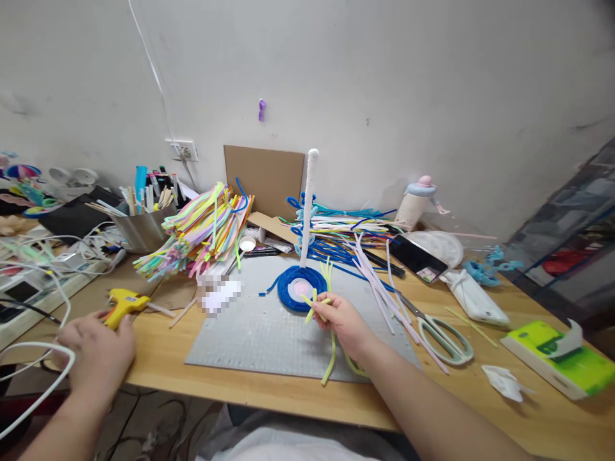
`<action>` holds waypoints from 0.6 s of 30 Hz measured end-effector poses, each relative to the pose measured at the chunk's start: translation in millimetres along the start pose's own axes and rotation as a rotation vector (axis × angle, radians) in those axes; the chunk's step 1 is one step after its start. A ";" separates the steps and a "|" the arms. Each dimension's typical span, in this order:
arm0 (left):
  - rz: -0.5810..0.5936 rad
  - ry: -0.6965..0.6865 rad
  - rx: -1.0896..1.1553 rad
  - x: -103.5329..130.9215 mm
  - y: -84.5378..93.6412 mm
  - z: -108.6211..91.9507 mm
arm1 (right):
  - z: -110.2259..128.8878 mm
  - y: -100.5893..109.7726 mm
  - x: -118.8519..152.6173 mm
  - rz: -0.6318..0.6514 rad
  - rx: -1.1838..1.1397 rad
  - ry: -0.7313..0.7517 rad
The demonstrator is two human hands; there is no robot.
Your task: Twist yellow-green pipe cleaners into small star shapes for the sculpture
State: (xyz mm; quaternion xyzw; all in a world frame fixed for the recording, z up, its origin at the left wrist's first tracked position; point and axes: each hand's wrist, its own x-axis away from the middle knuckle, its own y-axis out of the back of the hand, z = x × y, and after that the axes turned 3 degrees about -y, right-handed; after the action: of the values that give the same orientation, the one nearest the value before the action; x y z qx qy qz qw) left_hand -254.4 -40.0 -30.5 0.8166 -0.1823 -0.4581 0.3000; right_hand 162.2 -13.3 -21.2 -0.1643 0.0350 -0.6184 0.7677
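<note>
My left hand [98,342] is wrapped round the handle of a yellow glue gun [125,306] at the left edge of the table. My right hand [339,320] pinches yellow pipe cleaners [314,306], bent into a star-like shape, over the grey cutting mat [240,346]. Just behind those fingers lies a coiled blue disc [288,296] with a pale pink and white centre. A white fuzzy rod [307,211] rises upright behind the disc's centre. More yellow strands hang below my right hand onto the mat.
Scissors [444,339], lilac pipe cleaners [377,282], a phone [418,259] and a green tissue pack [560,358] lie right. Colourful pipe cleaners [206,230] and a metal cup [144,230] of sticks stand back left. White cables [67,378] loop near my left hand.
</note>
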 end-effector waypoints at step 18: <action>1.298 0.198 1.272 90.1 -34.6 -273.6 | 10.6 9.1 -4.7 -0.010 -0.115 -0.012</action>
State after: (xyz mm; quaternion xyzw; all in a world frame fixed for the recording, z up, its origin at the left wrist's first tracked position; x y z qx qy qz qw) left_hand 27.4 22.8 -1.3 0.6006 -0.7973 0.0594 0.0064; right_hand 172.4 -4.9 -14.6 -0.2121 0.0649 -0.6181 0.7542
